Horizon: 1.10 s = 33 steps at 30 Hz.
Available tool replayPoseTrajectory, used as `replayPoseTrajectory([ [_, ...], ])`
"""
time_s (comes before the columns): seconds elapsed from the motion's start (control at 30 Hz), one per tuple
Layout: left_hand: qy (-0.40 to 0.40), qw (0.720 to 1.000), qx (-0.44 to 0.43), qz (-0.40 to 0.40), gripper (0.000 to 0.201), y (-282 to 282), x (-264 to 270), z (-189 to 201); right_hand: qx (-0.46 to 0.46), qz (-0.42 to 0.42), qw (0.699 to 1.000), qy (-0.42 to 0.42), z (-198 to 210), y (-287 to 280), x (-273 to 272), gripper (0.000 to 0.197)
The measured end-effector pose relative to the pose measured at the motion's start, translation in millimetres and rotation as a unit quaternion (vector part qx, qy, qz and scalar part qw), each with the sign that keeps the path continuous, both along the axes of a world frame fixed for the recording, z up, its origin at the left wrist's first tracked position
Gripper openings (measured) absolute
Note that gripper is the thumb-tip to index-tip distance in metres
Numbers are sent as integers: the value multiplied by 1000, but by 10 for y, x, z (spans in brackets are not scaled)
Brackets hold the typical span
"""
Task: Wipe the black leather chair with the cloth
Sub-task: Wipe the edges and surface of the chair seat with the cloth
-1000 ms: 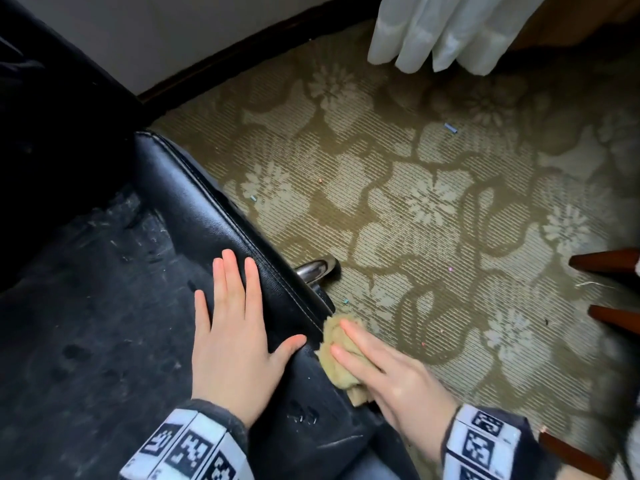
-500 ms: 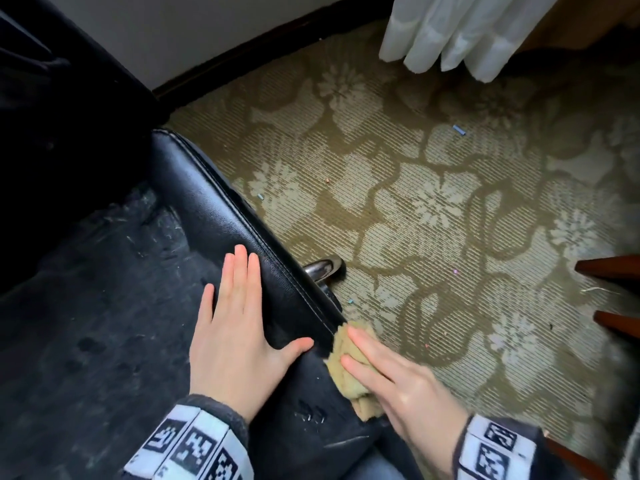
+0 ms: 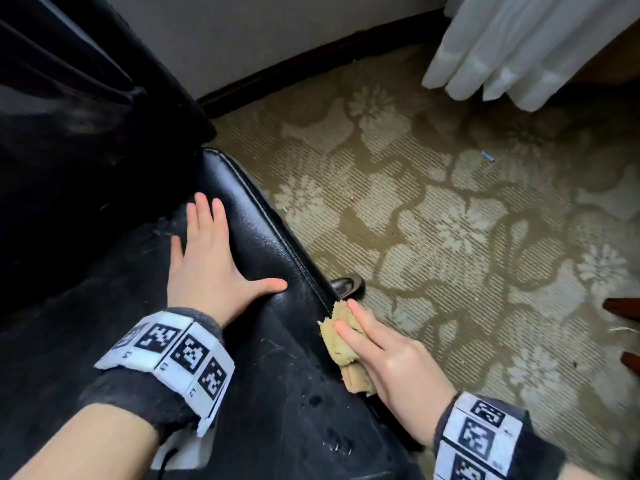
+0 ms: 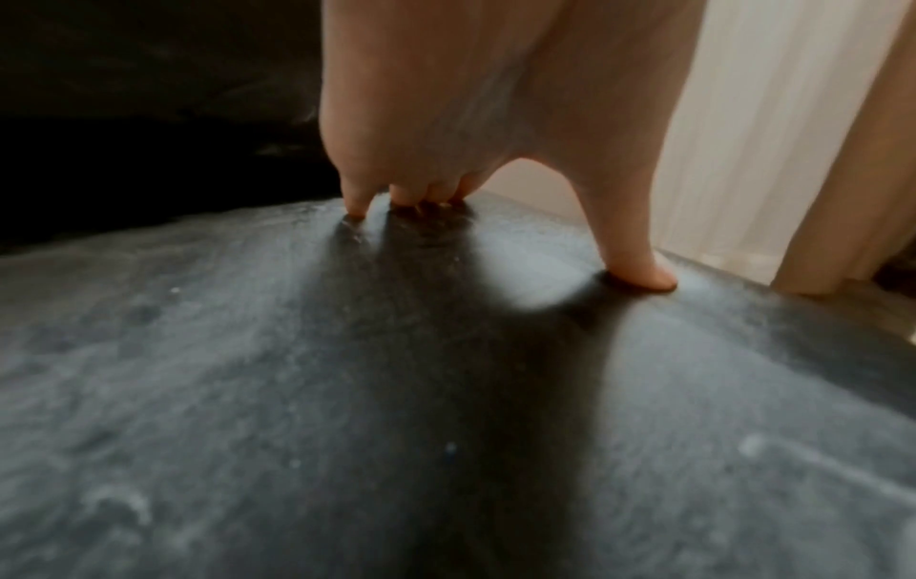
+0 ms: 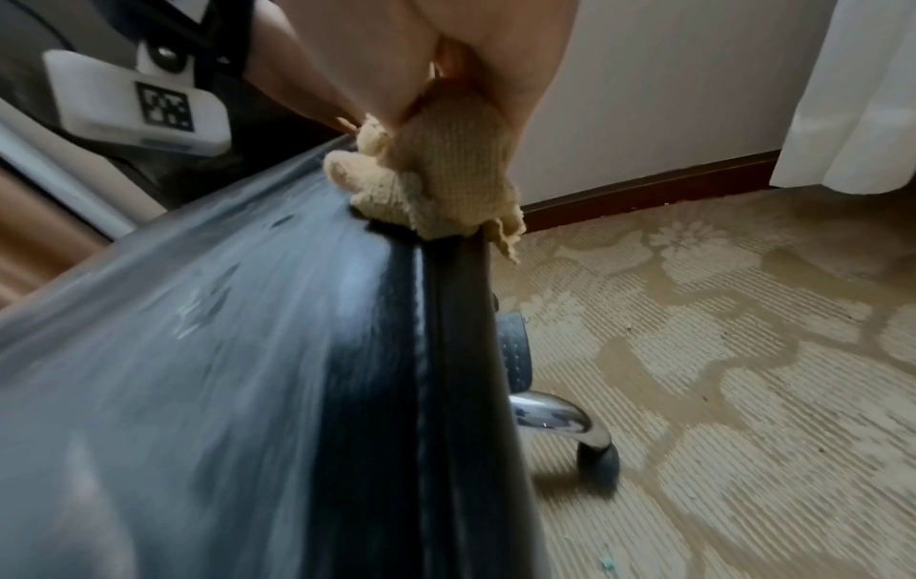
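The black leather chair seat [image 3: 263, 244] fills the lower left, dusty and scuffed, with a stitched seam along its right edge. My left hand [image 3: 207, 265] lies flat on the seat, fingers straight and thumb spread; in the left wrist view its fingertips [image 4: 357, 207] press the leather [image 4: 297, 391]. My right hand [image 3: 388, 362] holds a bunched tan cloth [image 3: 337, 337] against the seat's right edge. In the right wrist view the cloth [image 5: 436, 184] sits pinched between thumb and fingers on the seam of the chair [image 5: 347, 352].
The chair's dark backrest [image 3: 69, 133] rises at the left. A chrome base leg [image 3: 346, 285] sticks out under the seat onto patterned carpet [image 3: 450, 220]. A white curtain [image 3: 526, 46] hangs at the back right, and wooden furniture legs [image 3: 623, 308] show at the right edge.
My left hand has slid up the seat toward the backrest. The right hand keeps the cloth on the seat edge near the chrome leg, shifted slightly forward.
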<state>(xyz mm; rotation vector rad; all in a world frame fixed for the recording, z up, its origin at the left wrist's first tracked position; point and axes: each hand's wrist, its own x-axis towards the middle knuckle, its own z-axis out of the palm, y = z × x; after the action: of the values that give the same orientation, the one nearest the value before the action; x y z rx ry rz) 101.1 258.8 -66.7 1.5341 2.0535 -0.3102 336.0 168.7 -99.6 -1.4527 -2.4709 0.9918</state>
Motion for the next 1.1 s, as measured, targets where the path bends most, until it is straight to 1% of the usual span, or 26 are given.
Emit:
replayPoseTrajectory([
  [0.1,-1,1000,1,1,138,2,4,-11,11,-3,1000,12,-51,271,-233,72],
  [0.2,5,1000,4,-2,137,3,4,-20,27,-13,999,14,-120,598,-512,59],
  [0.27,8,1000,8,2,137,5,-1,-32,41,-10,998,43,-142,792,-657,47],
  [0.33,4,1000,7,7,137,2,-6,-42,71,-21,994,82,-89,978,-755,30],
  [0.43,-5,1000,4,12,136,-13,-20,-44,64,-73,985,145,-14,1297,-964,41],
  [0.5,-10,1000,2,15,136,-14,-29,-43,59,-80,985,140,6,1450,-1098,40],
  [0.57,-14,1000,-1,18,137,-7,-39,-43,70,-61,988,126,9,1385,-1069,38],
  [0.67,-16,1000,-3,16,138,-9,-42,-38,73,-17,992,101,42,943,-718,22],
  [0.7,-16,1000,-4,14,138,-6,-40,-41,75,-5,993,90,50,797,-586,21],
  [0.8,-18,1000,-6,11,138,-13,-15,-50,61,22,995,81,42,599,-310,37],
  [0.9,-18,1000,-3,10,139,-17,-3,-50,52,17,994,97,72,761,-330,35],
  [0.97,-15,1000,-1,8,139,-14,-18,-54,49,-11,993,110,55,891,-441,37],
  [1.03,-12,1000,-2,2,140,-22,-24,-58,60,-30,992,109,36,837,-484,35],
  [1.1,-11,1000,-1,0,140,-27,-28,-48,59,-21,993,95,36,612,-381,28],
])
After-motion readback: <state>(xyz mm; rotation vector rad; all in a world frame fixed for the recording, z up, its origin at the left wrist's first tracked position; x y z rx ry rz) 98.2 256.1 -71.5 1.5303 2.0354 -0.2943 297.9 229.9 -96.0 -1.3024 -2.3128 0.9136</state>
